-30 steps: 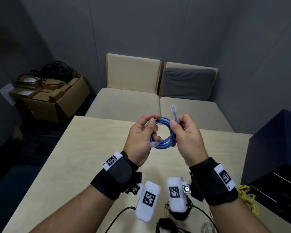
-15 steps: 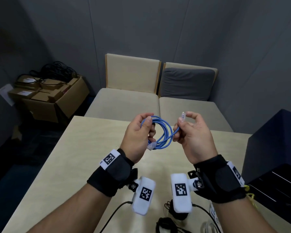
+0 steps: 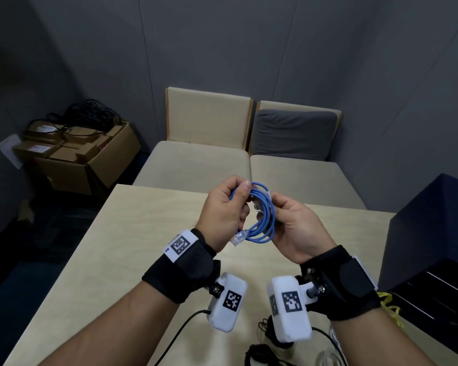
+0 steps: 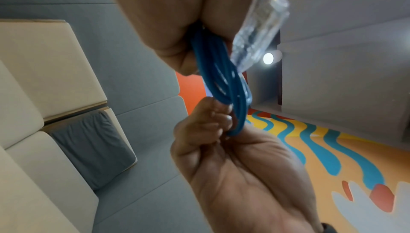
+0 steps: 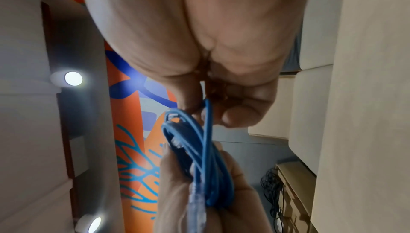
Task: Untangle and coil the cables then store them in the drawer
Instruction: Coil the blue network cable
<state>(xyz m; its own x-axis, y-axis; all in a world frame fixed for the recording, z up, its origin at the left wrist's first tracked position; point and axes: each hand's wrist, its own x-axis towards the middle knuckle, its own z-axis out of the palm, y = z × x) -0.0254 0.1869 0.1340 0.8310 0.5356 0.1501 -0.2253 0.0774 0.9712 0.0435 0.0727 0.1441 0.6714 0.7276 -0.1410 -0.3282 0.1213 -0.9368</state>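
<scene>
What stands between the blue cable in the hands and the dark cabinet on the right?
Nothing visible does. Both the left hand and right hand hold the blue cable above the table; toward the dark cabinet there is only open air. A yellow cable lies low near the table's edge.

In the head view the left hand covers the top of the blue cable coil, and the right hand has its fingertips hidden behind the loops. A yellow cable shows only as a scrap behind the right wrist strap. A black cable and a clear item, too little of it showing to tell what it is, are cut off by the bottom edge. The dark cabinet is cut off by the right edge. The box labels are too small to read. In the left wrist view the clear plug is blurred and runs off the top.
</scene>
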